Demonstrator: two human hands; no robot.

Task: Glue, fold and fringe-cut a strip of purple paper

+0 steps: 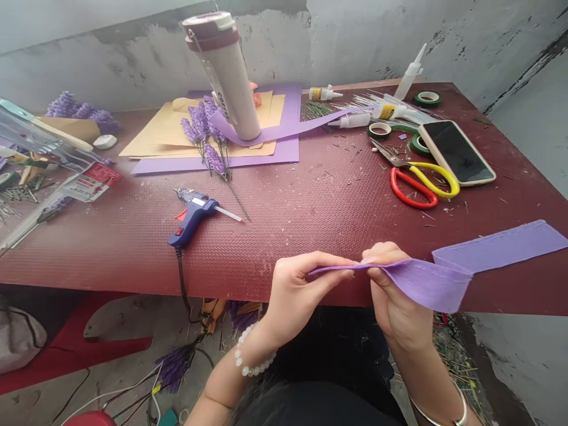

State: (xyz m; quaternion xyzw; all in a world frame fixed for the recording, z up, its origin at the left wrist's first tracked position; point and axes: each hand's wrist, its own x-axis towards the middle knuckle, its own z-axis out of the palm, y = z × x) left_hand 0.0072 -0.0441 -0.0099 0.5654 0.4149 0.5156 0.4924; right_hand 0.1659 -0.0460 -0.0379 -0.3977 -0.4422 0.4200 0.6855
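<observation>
Both hands hold one long strip of purple paper (428, 281) above the table's front edge. My left hand (297, 290) pinches its narrow end, which is seen nearly edge-on, between thumb and fingers. Close beside it, my right hand (394, 296) grips the same strip with thumb and bent fingers. From there the strip widens, bends back at the right and lies flat along the table. Scissors (419, 177) with one red and one yellow handle rest beyond my right hand. A blue hot glue gun (193, 218) lies on the table to the left.
A tall cup (233, 83) stands on brown and purple paper sheets, beside lavender-like flowers (204, 127). A phone (461, 152), green tape rolls (428, 99), glue bottles (410, 74) and thin wires are at the back right. The glue gun's cord (181, 278) hangs over the front edge.
</observation>
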